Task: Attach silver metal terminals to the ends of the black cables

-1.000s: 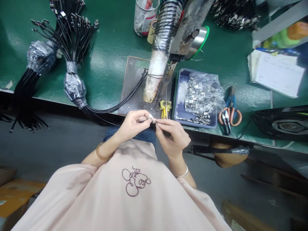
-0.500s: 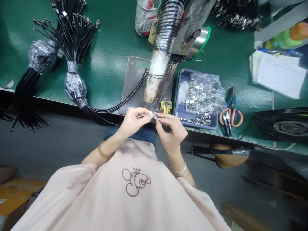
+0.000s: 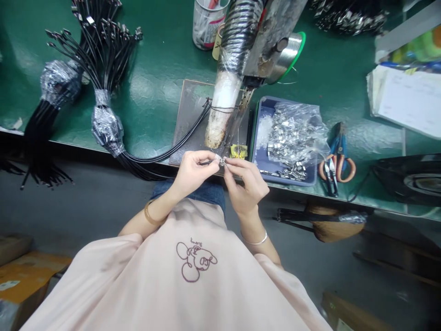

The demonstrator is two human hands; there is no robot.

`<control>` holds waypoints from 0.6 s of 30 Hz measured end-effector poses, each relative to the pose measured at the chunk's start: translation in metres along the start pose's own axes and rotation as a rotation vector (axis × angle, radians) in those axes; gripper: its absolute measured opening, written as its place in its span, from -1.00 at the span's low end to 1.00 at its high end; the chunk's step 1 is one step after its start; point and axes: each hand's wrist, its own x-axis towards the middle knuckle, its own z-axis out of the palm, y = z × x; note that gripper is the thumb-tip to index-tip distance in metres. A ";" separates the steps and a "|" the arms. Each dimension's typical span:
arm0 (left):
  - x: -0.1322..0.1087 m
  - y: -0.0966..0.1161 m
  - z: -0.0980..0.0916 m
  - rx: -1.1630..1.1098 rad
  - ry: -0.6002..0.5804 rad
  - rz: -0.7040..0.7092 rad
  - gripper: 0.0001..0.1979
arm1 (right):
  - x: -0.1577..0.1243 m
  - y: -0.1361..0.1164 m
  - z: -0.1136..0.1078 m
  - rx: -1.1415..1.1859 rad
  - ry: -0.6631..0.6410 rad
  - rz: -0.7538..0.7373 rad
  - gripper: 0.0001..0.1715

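Observation:
Pinched in my left hand (image 3: 193,172) is a thin black cable (image 3: 206,162), its end at the fingertips. The fingers of my right hand (image 3: 248,185) are closed on a small silvery metal connector piece (image 3: 222,162), which meets the cable end between both hands. Fingertips partly hide the two parts. Just beyond the hands stand a white, scorched-tip nozzle (image 3: 222,99) and a small yellow block (image 3: 238,151). To the right, a blue tray (image 3: 255,138) holds a plastic bag of metal shells (image 3: 294,131) and some loose ones.
Black cables in a wrapped bundle (image 3: 106,124) lie at left, some running onto the grey board (image 3: 188,108). A solder spool (image 3: 287,57) hangs beside the duct. Orange-handled pliers (image 3: 339,156), papers (image 3: 408,99) and a black device (image 3: 413,177) are at right.
A black cable now shows between my left fingers, where it was hidden before. Both hands stay together at nearly the same spot. The view has shifted slightly.

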 end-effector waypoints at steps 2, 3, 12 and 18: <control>0.001 0.000 0.001 0.008 0.009 0.017 -0.89 | 0.002 0.000 0.001 0.009 0.003 0.011 -0.76; 0.001 0.000 0.001 0.008 0.015 0.023 -0.89 | 0.002 0.000 0.001 0.010 0.001 0.015 -0.76; 0.001 0.003 0.001 0.036 0.037 0.045 -0.88 | 0.008 -0.002 0.003 -0.008 0.027 -0.001 -0.77; 0.001 0.004 -0.001 0.031 0.009 0.037 -0.90 | 0.008 -0.004 0.002 -0.031 0.011 -0.014 -0.78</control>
